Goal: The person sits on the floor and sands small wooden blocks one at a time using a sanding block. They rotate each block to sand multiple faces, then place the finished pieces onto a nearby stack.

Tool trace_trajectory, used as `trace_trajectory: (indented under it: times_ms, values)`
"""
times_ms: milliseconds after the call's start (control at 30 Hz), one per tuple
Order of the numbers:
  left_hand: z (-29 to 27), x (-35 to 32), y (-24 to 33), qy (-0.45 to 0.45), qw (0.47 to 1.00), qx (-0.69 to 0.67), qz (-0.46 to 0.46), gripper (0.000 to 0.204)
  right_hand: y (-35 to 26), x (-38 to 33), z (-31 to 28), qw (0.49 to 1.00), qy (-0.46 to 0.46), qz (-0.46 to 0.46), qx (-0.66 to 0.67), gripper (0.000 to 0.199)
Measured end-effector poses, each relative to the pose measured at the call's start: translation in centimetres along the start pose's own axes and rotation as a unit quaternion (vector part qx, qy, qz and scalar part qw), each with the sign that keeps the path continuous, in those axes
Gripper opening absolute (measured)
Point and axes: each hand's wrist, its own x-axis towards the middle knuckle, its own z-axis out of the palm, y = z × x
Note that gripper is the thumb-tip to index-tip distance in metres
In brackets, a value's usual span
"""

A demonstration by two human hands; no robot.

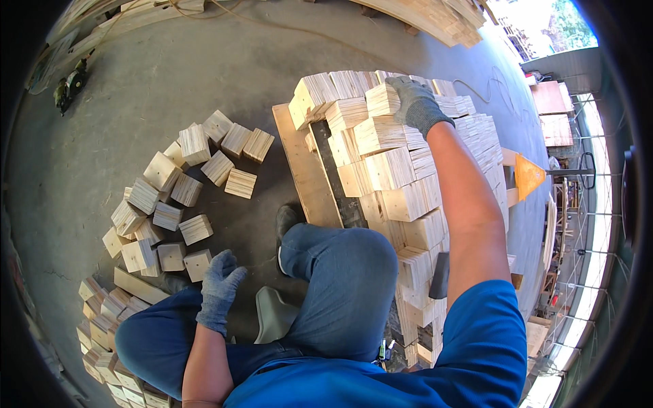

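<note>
The right hand [413, 105], in a grey glove, is stretched out to the far end of the big stack, its fingers bent over a pale wooden block [382, 100] in the top layer. It's touching that block, though I can't tell from here whether it grips it or just rests there. The left hand [221, 285], gloved the same way, hangs over the left knee — fingers loosely curled, palm partly hidden, nothing that I can see in it.

Under the right arm stands the stack [401, 183] itself, rows of striped blocks packed side by side, with a flat board [306, 170] showing along its left edge. A grey stool [273, 316] shows between the person's legs. Just beyond the left hand, loose blocks [163, 171] lie in a curved heap on the concrete floor [170, 61], and more blocks [109, 319] sit in rows at the lower left. On the stack's right side is a yellow pallet jack [528, 177] with a dark handle. Further off — long planks [428, 19] at the top, a green power tool [70, 86] at the far left.
</note>
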Motion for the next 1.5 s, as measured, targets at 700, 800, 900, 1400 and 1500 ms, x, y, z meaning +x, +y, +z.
trace_trajectory:
  times_ms: [700,800,900,1400,1500]
  values:
    - [-0.4,0.2,-2.5,0.004,0.997,0.062,0.046,0.065,-0.1,-10.4,0.0,0.985,0.087,0.144,0.035,0.049]
    - [-0.4,-0.1,-3.0,0.006,0.995,0.08,0.066,0.066,2.3,-17.7,2.5,0.98,0.128,0.143,0.057,0.056]
    - [-0.5,-0.5,-3.1,0.01,0.991,0.108,0.077,0.067,3.9,-25.5,4.9,0.97,0.104,0.215,0.049,0.064]
    - [-1.4,-3.2,-4.9,0.007,0.968,0.227,0.104,0.066,0.1,-50.8,13.9,0.847,0.092,0.454,0.262,0.105]
    - [-1.4,-3.2,-5.4,0.0,0.966,0.224,0.128,0.065,-0.5,-51.4,14.7,0.85,0.114,0.449,0.253,0.106]
